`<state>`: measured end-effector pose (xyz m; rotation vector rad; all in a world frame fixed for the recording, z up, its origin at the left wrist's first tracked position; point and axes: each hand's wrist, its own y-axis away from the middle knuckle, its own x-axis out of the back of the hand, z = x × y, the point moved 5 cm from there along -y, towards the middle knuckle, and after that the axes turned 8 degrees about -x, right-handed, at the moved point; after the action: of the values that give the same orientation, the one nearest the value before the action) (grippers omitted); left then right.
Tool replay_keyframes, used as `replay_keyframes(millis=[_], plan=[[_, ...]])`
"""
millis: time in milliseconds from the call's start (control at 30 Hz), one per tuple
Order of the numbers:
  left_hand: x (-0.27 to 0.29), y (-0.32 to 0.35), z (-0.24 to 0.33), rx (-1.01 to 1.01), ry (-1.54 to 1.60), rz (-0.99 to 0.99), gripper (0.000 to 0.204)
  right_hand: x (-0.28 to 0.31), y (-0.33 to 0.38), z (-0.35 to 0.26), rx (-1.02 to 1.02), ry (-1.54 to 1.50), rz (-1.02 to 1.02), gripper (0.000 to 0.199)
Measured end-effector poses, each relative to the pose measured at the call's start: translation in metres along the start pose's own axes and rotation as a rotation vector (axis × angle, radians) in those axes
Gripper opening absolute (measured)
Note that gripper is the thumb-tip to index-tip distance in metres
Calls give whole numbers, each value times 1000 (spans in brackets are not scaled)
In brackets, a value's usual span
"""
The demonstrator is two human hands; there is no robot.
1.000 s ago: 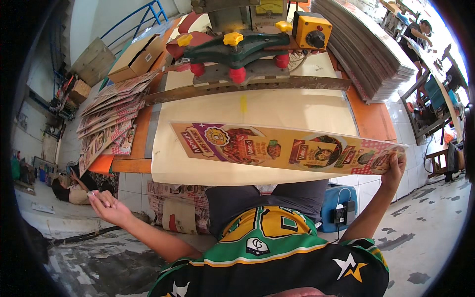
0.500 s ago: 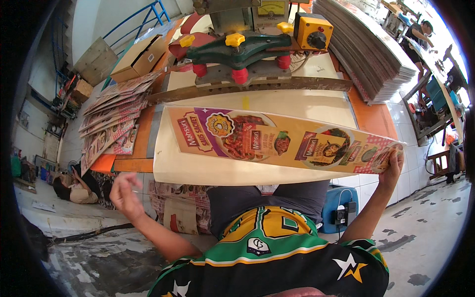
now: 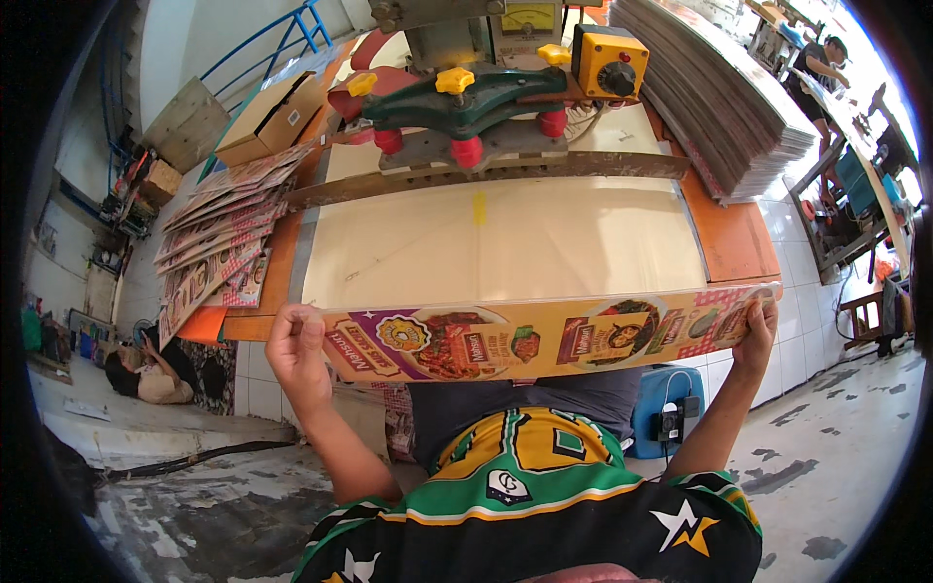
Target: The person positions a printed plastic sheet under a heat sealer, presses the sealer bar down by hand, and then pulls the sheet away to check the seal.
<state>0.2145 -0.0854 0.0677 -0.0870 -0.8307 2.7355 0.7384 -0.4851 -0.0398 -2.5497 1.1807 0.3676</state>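
A long printed panel (image 3: 544, 340), orange with pictures of food dishes and a glossy surface, spans the table's front edge in front of me, tilted toward me. My left hand (image 3: 299, 355) grips its left end, thumb up at the top corner. At the opposite end my right hand (image 3: 756, 335) is closed around the checked red-and-white part. Behind the panel lies a cream work surface (image 3: 583, 233) with a small yellow mark. Above its back part stands a press (image 3: 462, 112) with a dark green crosspiece, yellow knobs and red feet over a long metal bar.
At the left is a fanned pile of printed panels (image 3: 209, 238), beside an open cardboard box (image 3: 272, 117). A tall stack of flat sheets (image 3: 719, 97) stands at the right. A yellow control box (image 3: 612, 68) sits by the press. Two other people are in the background.
The panel has come down from over the cream surface to the table's front edge. My left hand, free before, has taken its left end. My right hand keeps its hold.
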Motion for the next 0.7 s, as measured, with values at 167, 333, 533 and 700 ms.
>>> replay_keyframes(millis=[167, 333, 533, 700], plan=[[11, 5, -3, -44, 121, 112, 22, -3, 0, 3, -6, -16, -77, 44], [20, 9, -6, 94, 313, 113, 22, -11, 3, 5, -45, -1, -94, 41], [43, 23, -30, 215, 447, 138, 31, -25, 3, 15, -81, -2, -105, 36], [72, 42, -40, 162, 672, 170, 57, -55, -2, 14, -80, -35, -50, 33]])
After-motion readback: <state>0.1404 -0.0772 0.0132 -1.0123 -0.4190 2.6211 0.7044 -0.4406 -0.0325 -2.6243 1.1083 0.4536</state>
